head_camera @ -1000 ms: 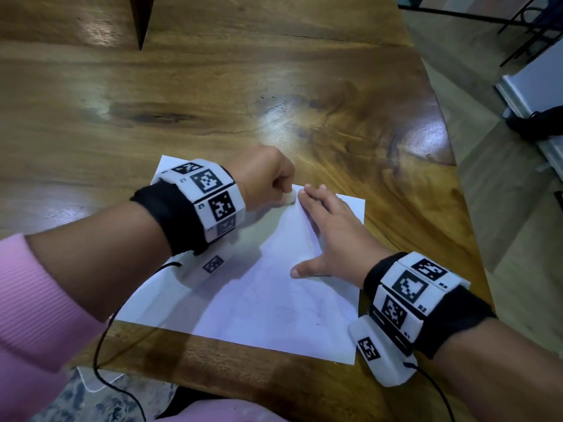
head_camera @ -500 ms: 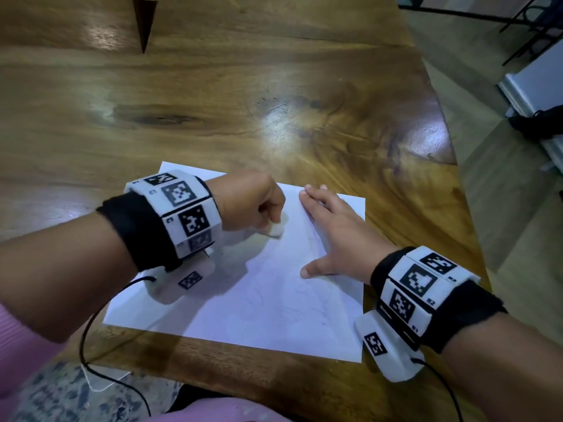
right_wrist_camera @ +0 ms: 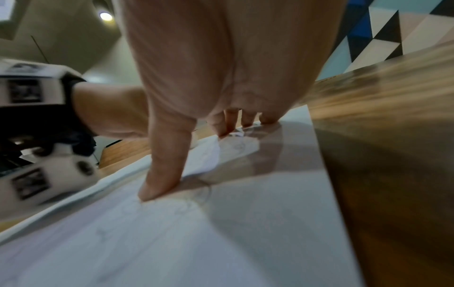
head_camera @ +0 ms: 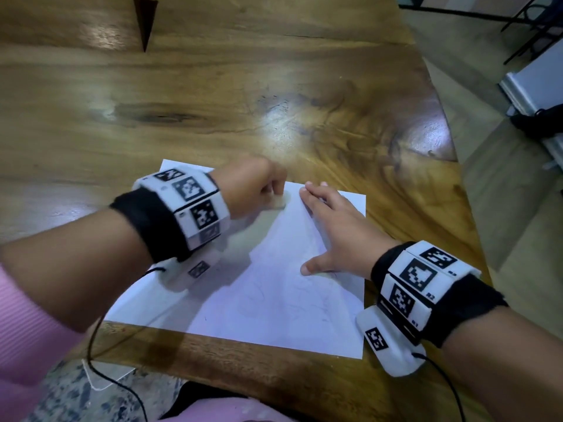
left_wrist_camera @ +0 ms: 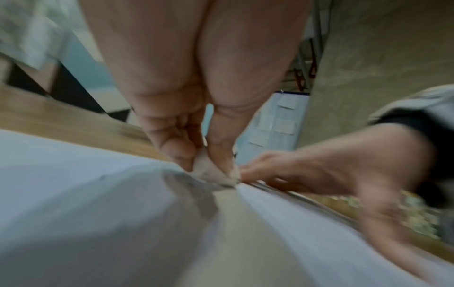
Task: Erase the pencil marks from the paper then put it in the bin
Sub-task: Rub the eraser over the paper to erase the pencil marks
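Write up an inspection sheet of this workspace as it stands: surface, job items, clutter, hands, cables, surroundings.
Surface: glossy wooden table.
Job's things: white paper lies flat near the table's front edge, faint pencil marks on it; whitish eraser touching the paper; no bin in view.
Clutter: nothing seen.
Hands: left hand pinches the eraser; right hand presses flat on the paper.
Cables: black cable from the left wrist unit, another from the right.
Surroundings: tiled floor right of the table.
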Demonstrator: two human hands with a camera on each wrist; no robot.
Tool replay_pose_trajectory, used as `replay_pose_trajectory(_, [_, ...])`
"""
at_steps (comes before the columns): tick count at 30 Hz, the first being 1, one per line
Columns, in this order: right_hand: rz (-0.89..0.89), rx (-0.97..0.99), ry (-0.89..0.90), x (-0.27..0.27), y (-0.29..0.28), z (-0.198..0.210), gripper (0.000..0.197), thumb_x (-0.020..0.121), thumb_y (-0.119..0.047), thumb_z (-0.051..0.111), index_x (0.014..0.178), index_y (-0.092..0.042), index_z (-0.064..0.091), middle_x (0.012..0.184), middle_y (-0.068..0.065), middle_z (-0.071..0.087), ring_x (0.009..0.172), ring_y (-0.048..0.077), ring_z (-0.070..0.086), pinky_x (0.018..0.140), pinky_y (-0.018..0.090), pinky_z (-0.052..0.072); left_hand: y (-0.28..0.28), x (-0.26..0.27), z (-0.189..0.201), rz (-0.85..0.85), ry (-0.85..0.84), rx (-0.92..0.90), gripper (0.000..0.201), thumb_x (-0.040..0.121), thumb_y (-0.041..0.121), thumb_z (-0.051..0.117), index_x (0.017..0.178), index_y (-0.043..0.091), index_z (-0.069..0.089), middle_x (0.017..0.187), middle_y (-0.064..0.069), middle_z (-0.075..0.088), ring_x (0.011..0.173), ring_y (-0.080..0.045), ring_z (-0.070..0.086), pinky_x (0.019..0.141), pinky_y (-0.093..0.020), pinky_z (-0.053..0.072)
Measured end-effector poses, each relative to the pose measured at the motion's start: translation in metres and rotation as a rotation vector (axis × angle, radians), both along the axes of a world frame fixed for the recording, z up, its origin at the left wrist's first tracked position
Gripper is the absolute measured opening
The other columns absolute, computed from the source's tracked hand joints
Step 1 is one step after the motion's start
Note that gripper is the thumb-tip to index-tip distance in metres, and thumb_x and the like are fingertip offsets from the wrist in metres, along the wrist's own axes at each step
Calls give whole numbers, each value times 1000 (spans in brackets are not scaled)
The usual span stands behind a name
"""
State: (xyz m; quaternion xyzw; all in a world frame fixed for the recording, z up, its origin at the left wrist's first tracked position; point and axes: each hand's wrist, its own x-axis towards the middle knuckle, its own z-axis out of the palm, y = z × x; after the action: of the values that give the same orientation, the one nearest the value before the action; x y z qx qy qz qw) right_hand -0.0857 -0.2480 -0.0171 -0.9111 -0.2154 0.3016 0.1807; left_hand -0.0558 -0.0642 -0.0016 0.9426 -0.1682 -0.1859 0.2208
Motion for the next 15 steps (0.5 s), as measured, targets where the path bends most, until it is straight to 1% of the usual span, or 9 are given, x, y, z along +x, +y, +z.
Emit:
replay_pose_trajectory(2, [1, -9, -10, -1, 1, 0, 122, 65, -41, 83, 151, -21, -1, 156, -16, -9, 143, 3, -14, 111, 18, 5, -7, 9, 3, 60, -82, 5, 13, 76, 16, 63, 85, 6, 61, 75, -2, 53, 73, -21, 45, 62, -25, 31])
replay_pose_trajectory(4, [7, -18, -22, -2, 2, -1, 123, 65, -43, 82, 151, -20, -2, 156, -15, -9, 143, 4, -13, 111, 18, 3, -6, 1, 3, 37, -67, 7, 6, 76, 13, 62, 79, 9, 60, 73, -1, 52, 71, -20, 44, 57, -25, 30])
replay_pose_trajectory(5, [10, -19, -27, -1, 2, -1, 123, 65, -44, 82, 151, -20, -2, 156, -15, -8, 143, 5, -13, 111, 18, 3, -3, -9, 2, -11, -42, 0, 4, 75, 11, 62, 74, 12, 58, 72, -1, 53, 70, -21, 45, 53, -21, 30])
replay_pose_trajectory(6, [11, -16, -31, -1, 2, -2, 123, 64, -44, 82, 151, -19, -2, 156, -14, -7, 144, 6, -13, 112, 19, 2, 1, -20, 0, -73, 4, 1, 8, 74, 11, 62, 70, 14, 57, 71, -2, 56, 69, -22, 46, 54, -18, 31])
replay_pose_trajectory(8, [11, -12, -32, -1, 2, -2, 124, 64, -44, 82, 151, -19, -2, 156, -12, -6, 144, 6, -13, 112, 19, 2, 7, -38, -3, -169, 104, 21, 7, 74, 16, 64, 69, 13, 60, 74, -5, 63, 69, -23, 52, 57, -18, 34])
replay_pose_trajectory(10, [16, -15, -35, -1, 2, -2, 124, 64, -43, 82, 151, -18, -2, 156, -12, -6, 144, 7, -13, 111, 18, 1, 8, -37, -4, -152, 108, 10, 8, 73, 22, 68, 74, 14, 66, 75, -3, 66, 69, -18, 53, 56, -9, 32])
replay_pose_trajectory(11, [15, -15, -36, -2, 2, -2, 123, 64, -43, 82, 151, -18, -2, 156, -12, -6, 144, 7, -12, 110, 17, 1, 6, -29, -2, -104, 71, -4, 7, 73, 20, 69, 76, 14, 68, 73, -2, 64, 68, -16, 51, 54, -5, 30])
replay_pose_trajectory(13, [5, -13, -41, -2, 3, -2, 123, 64, -43, 83, 151, -19, -1, 156, -13, -6, 144, 6, -12, 109, 17, 2, -2, -6, -1, 8, -35, -33, 7, 73, 15, 69, 78, 10, 69, 69, -1, 58, 68, -17, 50, 51, -10, 32])
replay_pose_trajectory(15, [0, -17, -40, -2, 3, -2, 123, 64, -44, 83, 151, -19, -1, 156, -14, -6, 144, 6, -11, 110, 19, 4, -14, 9, 1, 82, -102, -51, 9, 72, 14, 69, 79, 8, 69, 61, 2, 53, 69, -19, 50, 57, -22, 34])
